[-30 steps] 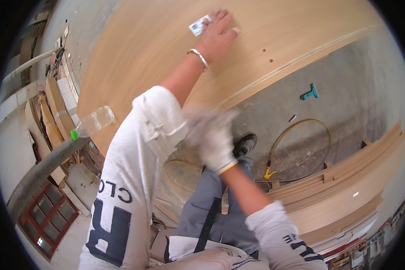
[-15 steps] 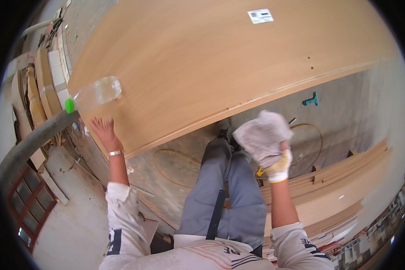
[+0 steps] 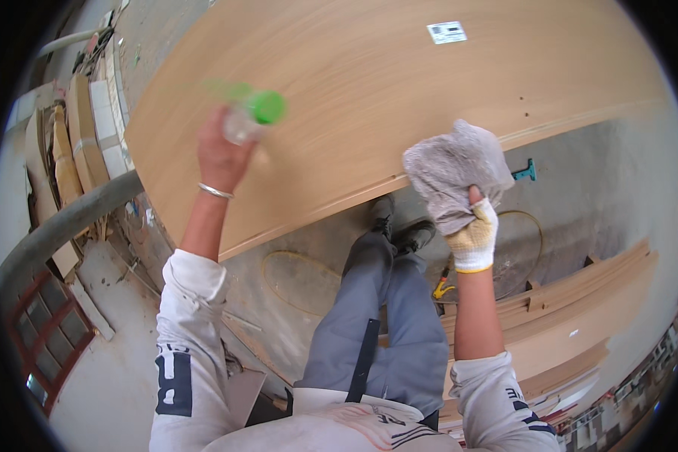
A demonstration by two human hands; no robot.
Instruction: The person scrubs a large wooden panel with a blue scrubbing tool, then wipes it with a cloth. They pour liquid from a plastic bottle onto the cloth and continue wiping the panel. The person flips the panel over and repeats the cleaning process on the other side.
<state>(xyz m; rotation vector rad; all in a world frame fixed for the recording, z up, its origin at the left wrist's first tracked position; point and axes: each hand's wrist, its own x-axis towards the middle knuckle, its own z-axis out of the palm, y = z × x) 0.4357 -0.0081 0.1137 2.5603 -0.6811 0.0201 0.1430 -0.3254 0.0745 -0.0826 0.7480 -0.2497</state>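
A clear plastic bottle [image 3: 241, 128] with a green cap is held above the left part of a large wooden panel [image 3: 346, 105]. Fingers of my bare left hand [image 3: 224, 158] are wrapped round it, smeared by motion. The cap tilts toward the right, and a fainter green streak shows beside it. In my right hand [image 3: 473, 235], which wears a pale work glove with bare fingertips, is a bunched grey rag [image 3: 456, 169]. The rag hangs over the panel's near edge and hides part of it. My right thumb presses on the cloth.
A white label [image 3: 447, 32] lies on the panel. On the floor are a teal tool [image 3: 527, 170], a yellow hose [image 3: 279, 286] and a yellow-handled tool [image 3: 443, 289]. Stacked boards [image 3: 565, 301] lie at the right; a grey pipe [image 3: 68, 218] stands out at the left.
My left hand has taken hold of the bottle, which lay on the panel's left end, and moved right with it. My right hand has raised the rag to the panel's edge.
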